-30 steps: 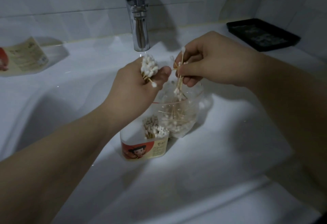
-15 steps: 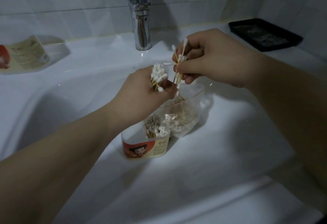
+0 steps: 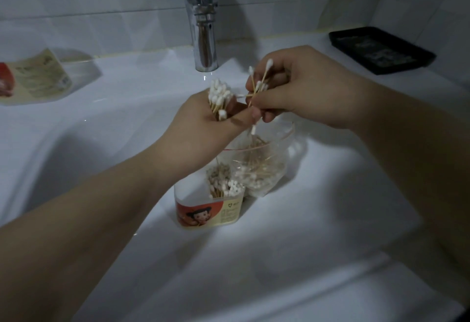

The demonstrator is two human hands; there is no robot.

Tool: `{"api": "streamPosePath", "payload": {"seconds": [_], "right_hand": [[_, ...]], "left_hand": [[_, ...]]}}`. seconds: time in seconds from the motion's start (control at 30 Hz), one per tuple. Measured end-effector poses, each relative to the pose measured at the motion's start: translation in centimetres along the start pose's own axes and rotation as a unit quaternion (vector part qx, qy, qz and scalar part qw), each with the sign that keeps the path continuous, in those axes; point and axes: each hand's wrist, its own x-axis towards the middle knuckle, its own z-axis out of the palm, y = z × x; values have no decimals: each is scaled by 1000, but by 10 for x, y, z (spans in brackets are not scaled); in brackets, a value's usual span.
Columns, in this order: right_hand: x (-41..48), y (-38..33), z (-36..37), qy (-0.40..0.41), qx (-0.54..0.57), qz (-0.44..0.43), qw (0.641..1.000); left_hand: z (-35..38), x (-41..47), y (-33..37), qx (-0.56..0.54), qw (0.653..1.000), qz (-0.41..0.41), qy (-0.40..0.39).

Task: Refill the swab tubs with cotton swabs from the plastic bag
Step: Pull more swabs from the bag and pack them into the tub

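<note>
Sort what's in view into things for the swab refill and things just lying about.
Job: left hand gripping a swab bundle; right hand pinching loose swabs; swab tub; plastic bag.
Lying about: faucet; black tray; labelled container at left, perhaps another tub.

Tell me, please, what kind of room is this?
Most likely a bathroom, at the washbasin. A white sink fills most of the view, a chrome tap stands over it, and the wall behind is covered in pale tiles.

Print on near tub (image 3: 208,216) and far tub (image 3: 38,77) is unreadable.
</note>
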Motion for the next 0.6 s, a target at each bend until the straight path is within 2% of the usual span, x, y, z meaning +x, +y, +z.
{"api": "streamPosePath", "payload": {"seconds": [0.33, 0.47, 0.6], "right_hand": [[-3, -3, 3, -28, 69, 11, 997], [-4, -3, 2, -28, 44, 12, 999], [-2, -2, 1, -6, 43, 29, 999]], "left_hand": [[-2, 1, -4, -35, 999, -5, -18], [-1, -2, 0, -34, 998, 16, -43], [2, -2, 1, -52, 998, -11, -33]]}}
